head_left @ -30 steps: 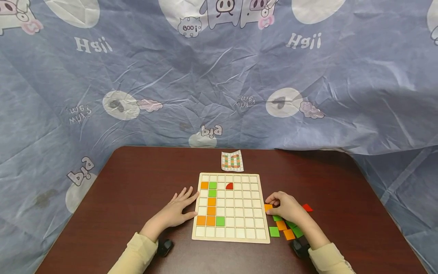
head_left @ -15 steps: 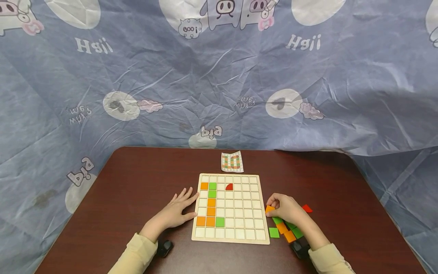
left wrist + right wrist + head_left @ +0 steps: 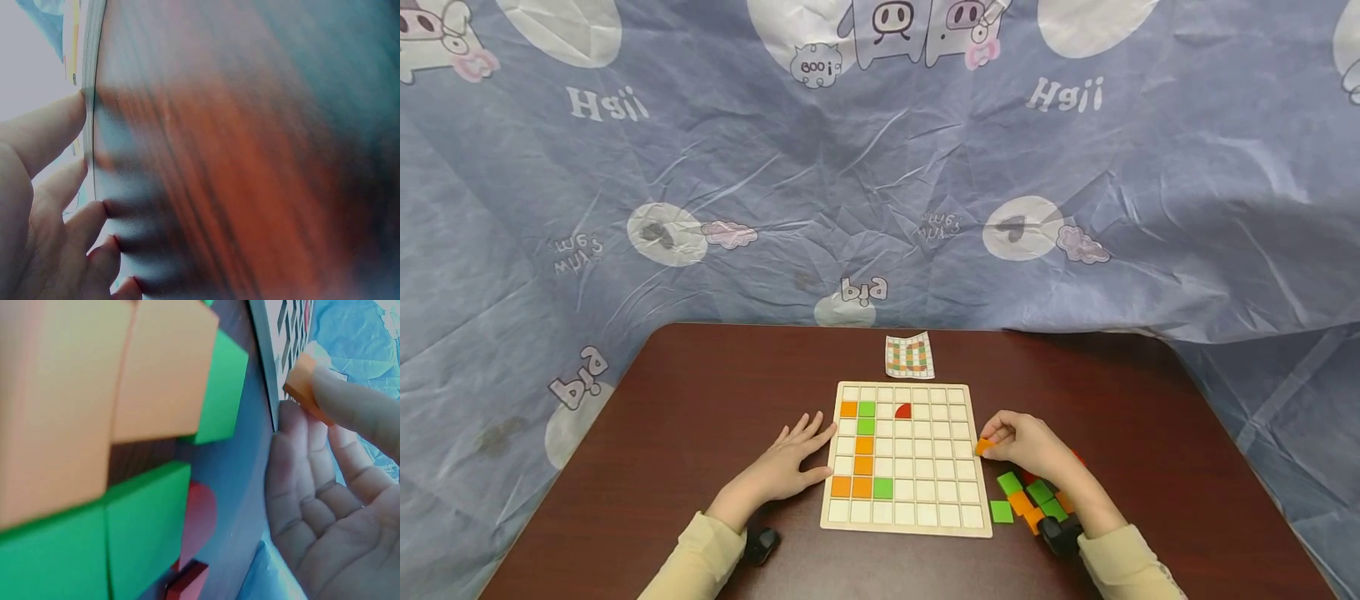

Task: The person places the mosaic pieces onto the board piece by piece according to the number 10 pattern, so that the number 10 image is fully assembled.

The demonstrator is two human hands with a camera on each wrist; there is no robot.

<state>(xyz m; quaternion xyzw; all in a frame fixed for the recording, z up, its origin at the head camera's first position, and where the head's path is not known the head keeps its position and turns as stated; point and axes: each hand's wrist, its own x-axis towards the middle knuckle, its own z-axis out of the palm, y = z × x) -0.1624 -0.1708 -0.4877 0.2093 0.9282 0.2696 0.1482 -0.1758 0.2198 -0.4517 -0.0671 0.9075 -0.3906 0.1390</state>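
Observation:
My right hand (image 3: 1026,442) pinches an orange square tile (image 3: 983,447) between thumb and fingers, just off the right edge of the wooden grid board (image 3: 925,467). In the right wrist view the orange tile (image 3: 304,384) sits under the thumb, the other fingers loosely bent behind it. My left hand (image 3: 782,465) lies spread at the board's left edge; in the left wrist view its thumb and fingertips meet the board's side (image 3: 90,69) and the table. Several orange and green tiles fill cells in the board's left columns, and a red quarter-round tile (image 3: 903,411) sits near its top.
Loose green tiles (image 3: 1002,512), orange tiles (image 3: 1020,503) and red pieces (image 3: 199,515) lie right of the board, partly under my right forearm. A paper pattern card (image 3: 909,357) lies behind the board on the dark table (image 3: 737,367). A printed cloth (image 3: 820,167) hangs behind.
My right hand has drawn the orange tile away from the pile, up and left to the board's edge. More loose tiles show beneath it. The left hand stays put.

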